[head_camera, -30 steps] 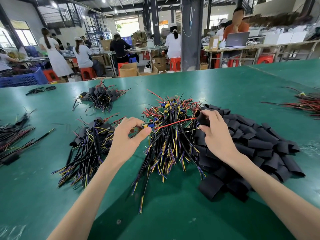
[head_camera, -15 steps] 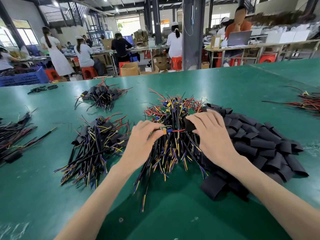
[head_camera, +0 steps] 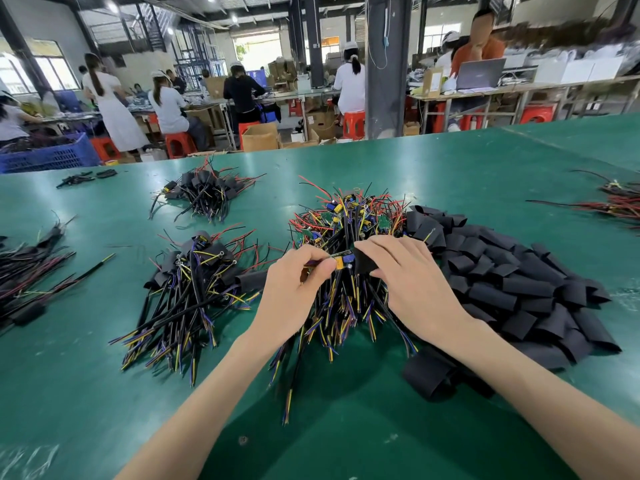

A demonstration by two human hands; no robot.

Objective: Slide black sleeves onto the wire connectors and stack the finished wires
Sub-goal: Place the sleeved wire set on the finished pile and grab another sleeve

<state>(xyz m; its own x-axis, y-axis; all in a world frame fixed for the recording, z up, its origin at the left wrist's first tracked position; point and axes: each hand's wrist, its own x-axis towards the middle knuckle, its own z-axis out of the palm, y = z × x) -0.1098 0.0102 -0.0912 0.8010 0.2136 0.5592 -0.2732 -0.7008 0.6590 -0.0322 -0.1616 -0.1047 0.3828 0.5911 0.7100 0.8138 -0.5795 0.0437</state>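
left hand (head_camera: 294,289) pinches wire connector (head_camera: 341,262) above the loose wire pile (head_camera: 346,216) | right hand (head_camera: 412,282) pinches black sleeve (head_camera: 363,263) just right of the connector, mouth facing it | axis left-right | likely next: sleeve slides leftward

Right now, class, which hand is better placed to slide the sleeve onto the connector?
Probably the right hand: it grips the sleeve right beside the connector, which the left hand pinches.
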